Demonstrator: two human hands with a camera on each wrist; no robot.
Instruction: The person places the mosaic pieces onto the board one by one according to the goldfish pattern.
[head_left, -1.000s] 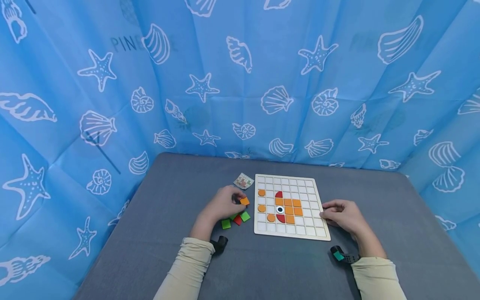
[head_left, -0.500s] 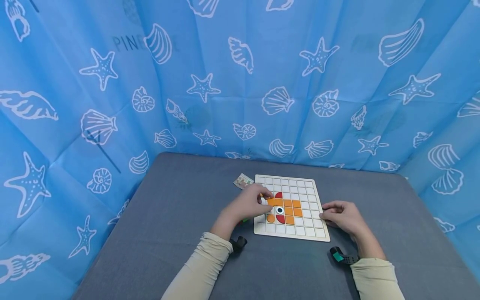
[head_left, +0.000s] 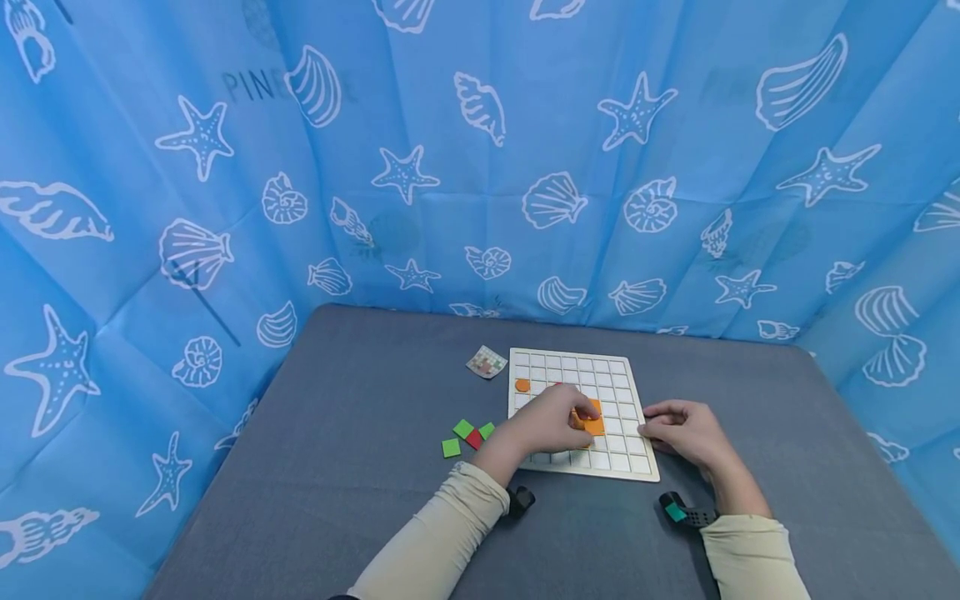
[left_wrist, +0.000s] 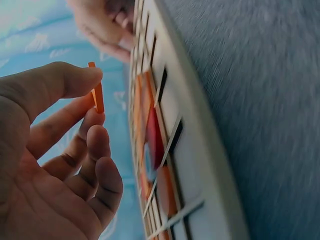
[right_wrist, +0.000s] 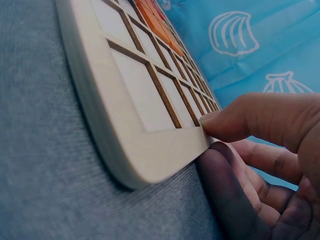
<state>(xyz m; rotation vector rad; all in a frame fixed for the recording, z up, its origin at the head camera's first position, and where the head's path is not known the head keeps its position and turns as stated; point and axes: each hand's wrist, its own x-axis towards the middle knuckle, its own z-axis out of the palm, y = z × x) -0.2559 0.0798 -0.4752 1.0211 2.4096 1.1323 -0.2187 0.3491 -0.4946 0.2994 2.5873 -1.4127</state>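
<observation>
My left hand (head_left: pixel 551 423) is over the middle of the white grid board (head_left: pixel 637 465), pinching a thin orange square tile (left_wrist: pixel 98 95) between thumb and fingertips. In the left wrist view the tile is held on edge, apart from the board's face. At the board's right edge, my right hand (head_left: pixel 692 432) grips the rim, thumb (right_wrist: pixel 222 122) on top and fingers beside it. Orange and red pieces (right_wrist: pixel 157 22) sit in the grid, mostly hidden under the left hand in the head view. A round orange piece (head_left: pixel 522 385) shows at the board's upper left.
Left of the board lie green tiles (head_left: pixel 451 448) and a red tile (head_left: pixel 474 439). A small printed card (head_left: pixel 487 362) rests near the board's upper left corner. Behind the grey table (head_left: pixel 337 375) hangs a blue shell-patterned curtain (head_left: pixel 450 208).
My left hand has carried the orange tile rightward from beside the loose tiles to over the middle of the board. The right hand stays at the board's edge.
</observation>
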